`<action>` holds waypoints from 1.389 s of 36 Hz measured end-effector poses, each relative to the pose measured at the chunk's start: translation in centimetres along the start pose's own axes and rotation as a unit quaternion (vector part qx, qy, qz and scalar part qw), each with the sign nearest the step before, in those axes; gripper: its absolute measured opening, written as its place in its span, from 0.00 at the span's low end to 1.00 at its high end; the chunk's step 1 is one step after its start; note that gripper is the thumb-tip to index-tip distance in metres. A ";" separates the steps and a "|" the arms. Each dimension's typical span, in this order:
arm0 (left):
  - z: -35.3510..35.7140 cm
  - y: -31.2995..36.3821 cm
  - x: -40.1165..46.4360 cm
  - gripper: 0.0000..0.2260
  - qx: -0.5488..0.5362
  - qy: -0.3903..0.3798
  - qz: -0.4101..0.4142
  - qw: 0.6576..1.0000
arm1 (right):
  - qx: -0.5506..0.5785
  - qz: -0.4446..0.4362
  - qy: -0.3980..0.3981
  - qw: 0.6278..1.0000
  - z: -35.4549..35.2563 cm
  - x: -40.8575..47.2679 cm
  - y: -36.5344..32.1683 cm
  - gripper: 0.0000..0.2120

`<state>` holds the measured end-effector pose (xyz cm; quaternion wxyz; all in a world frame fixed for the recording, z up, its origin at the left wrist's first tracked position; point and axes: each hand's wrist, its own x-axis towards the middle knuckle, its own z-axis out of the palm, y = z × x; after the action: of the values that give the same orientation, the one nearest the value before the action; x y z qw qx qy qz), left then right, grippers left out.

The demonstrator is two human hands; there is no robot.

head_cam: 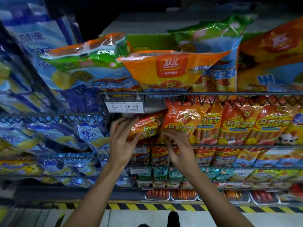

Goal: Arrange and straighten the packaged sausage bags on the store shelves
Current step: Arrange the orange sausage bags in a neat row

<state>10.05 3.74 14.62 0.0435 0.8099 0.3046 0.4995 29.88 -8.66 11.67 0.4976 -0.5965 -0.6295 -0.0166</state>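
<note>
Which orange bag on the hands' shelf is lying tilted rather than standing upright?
The small orange bag gripped by the left hand, leftmost under the price tag.

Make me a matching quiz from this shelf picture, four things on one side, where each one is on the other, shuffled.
Things:
1. left hand
2. right hand
3. price tag
4. top orange bag

Places:
A. hanging from the upper shelf rail
B. holding the tilted bag
C. lying on the upper shelf, red logo facing out
D. at the bottom of the upright orange bag

Pairs: 1-B, 2-D, 3-A, 4-C
</note>
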 end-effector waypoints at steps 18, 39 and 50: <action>-10.3 1.6 -3.5 0.19 -0.062 0.047 -0.099 0.992 | 0.065 0.115 -0.071 0.989 1.1 2.3 -1.8 0.24; -11.3 2.1 -7.6 0.19 -0.303 0.007 -0.373 0.877 | 0.351 0.302 -0.143 0.875 0.8 0.3 -5.6 0.19; -12.9 1.4 -11.4 0.41 -0.356 0.020 -0.486 0.798 | 0.393 0.454 -0.038 0.799 1.9 -3.6 -7.1 0.18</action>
<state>-3.70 -6.56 12.62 0.5594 0.4726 0.4599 0.5022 22.52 -12.18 12.52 0.6155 -0.5674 -0.2573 0.4826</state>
